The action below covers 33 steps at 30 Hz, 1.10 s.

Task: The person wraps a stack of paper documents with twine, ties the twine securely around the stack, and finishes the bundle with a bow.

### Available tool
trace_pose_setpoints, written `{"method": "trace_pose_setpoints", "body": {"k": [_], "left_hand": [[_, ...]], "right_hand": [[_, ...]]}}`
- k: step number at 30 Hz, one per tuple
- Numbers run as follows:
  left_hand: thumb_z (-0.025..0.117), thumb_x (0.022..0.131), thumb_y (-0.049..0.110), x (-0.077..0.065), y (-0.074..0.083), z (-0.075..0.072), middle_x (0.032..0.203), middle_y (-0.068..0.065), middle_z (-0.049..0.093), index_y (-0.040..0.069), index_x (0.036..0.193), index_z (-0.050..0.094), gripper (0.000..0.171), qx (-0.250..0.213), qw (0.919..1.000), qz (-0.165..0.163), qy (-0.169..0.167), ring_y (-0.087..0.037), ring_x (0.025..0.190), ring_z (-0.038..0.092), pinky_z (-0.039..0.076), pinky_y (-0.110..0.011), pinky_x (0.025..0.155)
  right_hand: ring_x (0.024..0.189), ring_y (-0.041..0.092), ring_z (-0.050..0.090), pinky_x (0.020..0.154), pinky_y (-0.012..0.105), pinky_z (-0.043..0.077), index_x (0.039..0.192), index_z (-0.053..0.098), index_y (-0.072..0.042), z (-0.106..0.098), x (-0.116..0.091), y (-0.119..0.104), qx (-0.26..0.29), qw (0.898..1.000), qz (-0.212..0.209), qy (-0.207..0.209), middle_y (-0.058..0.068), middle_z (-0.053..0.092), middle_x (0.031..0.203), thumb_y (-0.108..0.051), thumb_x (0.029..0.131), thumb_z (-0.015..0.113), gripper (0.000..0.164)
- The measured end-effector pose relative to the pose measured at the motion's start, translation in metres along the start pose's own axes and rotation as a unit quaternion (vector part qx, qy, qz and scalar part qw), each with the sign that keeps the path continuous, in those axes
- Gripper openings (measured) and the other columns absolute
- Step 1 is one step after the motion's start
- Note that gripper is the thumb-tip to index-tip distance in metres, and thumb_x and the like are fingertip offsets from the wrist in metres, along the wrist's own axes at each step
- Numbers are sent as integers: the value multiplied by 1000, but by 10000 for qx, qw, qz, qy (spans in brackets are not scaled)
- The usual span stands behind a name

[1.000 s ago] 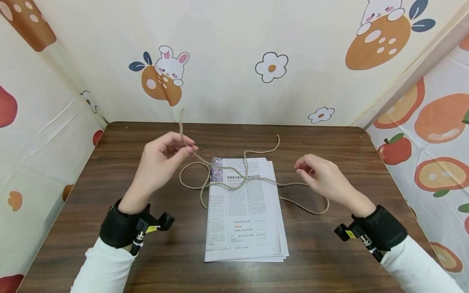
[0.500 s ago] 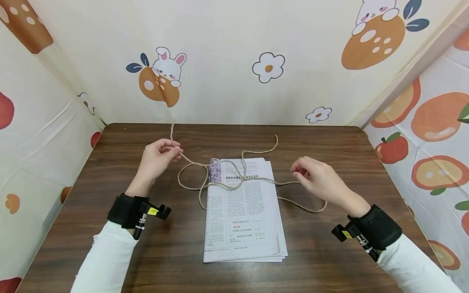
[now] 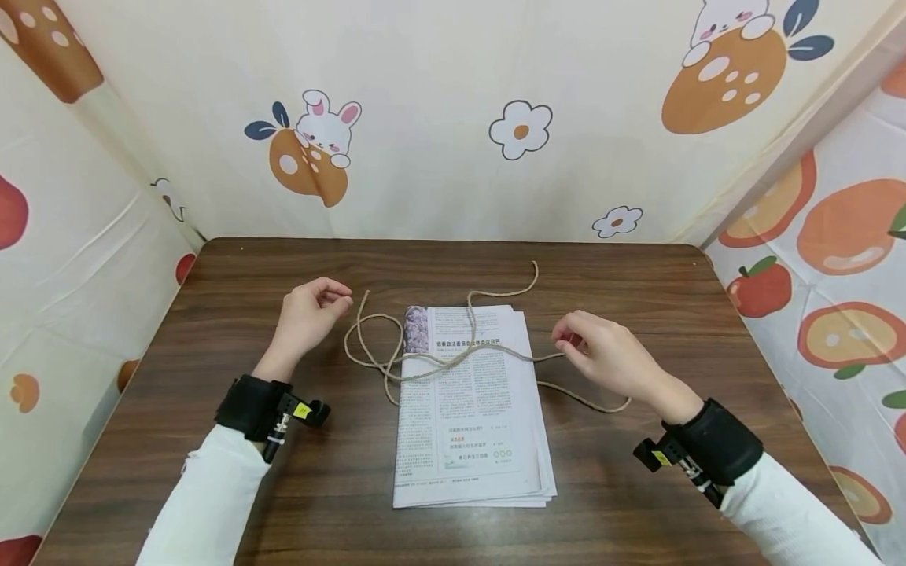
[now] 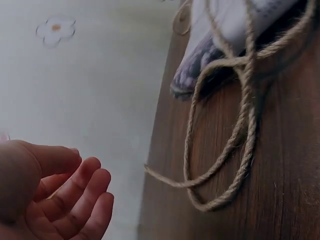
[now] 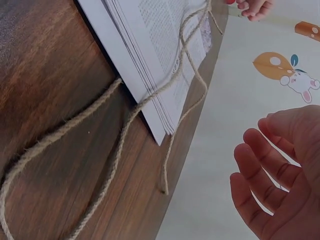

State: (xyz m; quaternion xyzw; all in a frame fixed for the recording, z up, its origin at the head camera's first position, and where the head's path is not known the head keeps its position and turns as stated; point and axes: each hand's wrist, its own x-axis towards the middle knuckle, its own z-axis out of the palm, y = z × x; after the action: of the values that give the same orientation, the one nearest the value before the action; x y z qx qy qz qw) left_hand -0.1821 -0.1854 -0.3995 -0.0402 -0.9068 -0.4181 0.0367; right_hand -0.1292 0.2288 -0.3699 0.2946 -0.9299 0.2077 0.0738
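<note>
A folded stack of newspapers [image 3: 474, 440] lies on the brown wooden table [image 3: 325, 487]. Tan twine [image 3: 506, 294] runs under and over the stack, crossing on its upper part and looping off both sides. My left hand [image 3: 307, 316] hovers left of the twine's loop, fingers loosely bent and holding nothing. In the left wrist view, a free twine end [image 4: 167, 181] lies apart from the left fingertips. To the right of the stack, my right hand [image 3: 609, 350] is above the twine with relaxed fingers. The right wrist view shows nothing in that hand [image 5: 280, 175], and twine [image 5: 120, 145] on the table beneath.
A cream curtain [image 3: 425, 181] with printed rabbits and flowers stands behind the table's far edge. Fruit-printed cloth [image 3: 849, 267] hangs at the right, and another pale cloth [image 3: 85, 299] at the left. Each wrist wears a black strap with a small camera.
My left hand has let go of the twine end, which dropped from upright onto the loop left of the stack. The right hand has shifted slightly left.
</note>
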Motion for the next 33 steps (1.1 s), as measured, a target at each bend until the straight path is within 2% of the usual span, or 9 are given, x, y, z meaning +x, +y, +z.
{"method": "trace_pose_setpoints", "body": {"k": [3, 6, 13, 18, 21, 27, 33], "left_hand": [[62, 86, 13, -10, 13, 7, 81, -7, 66, 6, 94, 66, 11, 472, 9968, 645, -5, -19, 71, 60, 44, -31, 62], [64, 85, 13, -20, 28, 18, 80, -4, 66, 8, 93, 67, 10, 857, 9897, 1124, -235, -16, 70, 59, 46, -32, 63], [67, 81, 15, -40, 55, 46, 82, 2, 63, 13, 91, 68, 10, 1597, 9691, 1712, -781, -10, 69, 55, 45, -26, 60], [70, 79, 18, -49, 58, 63, 83, 3, 63, 14, 88, 68, 11, 1970, 9557, 1962, -968, -11, 72, 57, 46, -29, 60], [70, 77, 19, -52, 58, 70, 84, 4, 62, 14, 87, 67, 11, 2144, 9497, 2011, -1077, -12, 74, 58, 47, -30, 61], [70, 76, 21, -57, 56, 80, 77, 3, 58, 15, 84, 65, 11, 2479, 9362, 2096, -1345, -11, 66, 51, 41, -28, 54], [67, 78, 14, -58, 55, 87, 72, 3, 57, 15, 77, 64, 3, 2700, 9271, 2293, -1227, -11, 63, 53, 42, -27, 52]], "right_hand": [[71, 4, 56, 60, 25, 47, 91, 60, -14, 3, 0, -1, 29, 10000, 21, -44, -8, 60, 84, -9, 83, 65, 11], [72, 4, 56, 61, 24, 47, 91, 60, -15, 6, 1, -2, 56, 10000, -1, -63, -8, 60, 85, -9, 83, 65, 11], [74, 4, 56, 63, 25, 47, 90, 60, -17, 15, 8, -11, 128, 9998, -22, -167, -9, 59, 86, -12, 85, 64, 9], [74, 3, 56, 63, 24, 48, 90, 60, -15, 24, 12, -19, 143, 9994, -45, -316, -9, 59, 84, -11, 83, 66, 9], [74, 5, 57, 63, 23, 48, 89, 60, -14, 31, 16, -24, 103, 9992, -212, -327, -8, 59, 83, -10, 82, 67, 10], [73, 8, 59, 61, 23, 47, 87, 60, -15, 44, 24, -35, 45, 9977, -566, -371, -7, 60, 81, -11, 83, 66, 8], [73, 8, 57, 61, 23, 46, 87, 60, -15, 52, 31, -45, 110, 9959, -739, -507, -8, 58, 80, -11, 83, 65, 7]]}}
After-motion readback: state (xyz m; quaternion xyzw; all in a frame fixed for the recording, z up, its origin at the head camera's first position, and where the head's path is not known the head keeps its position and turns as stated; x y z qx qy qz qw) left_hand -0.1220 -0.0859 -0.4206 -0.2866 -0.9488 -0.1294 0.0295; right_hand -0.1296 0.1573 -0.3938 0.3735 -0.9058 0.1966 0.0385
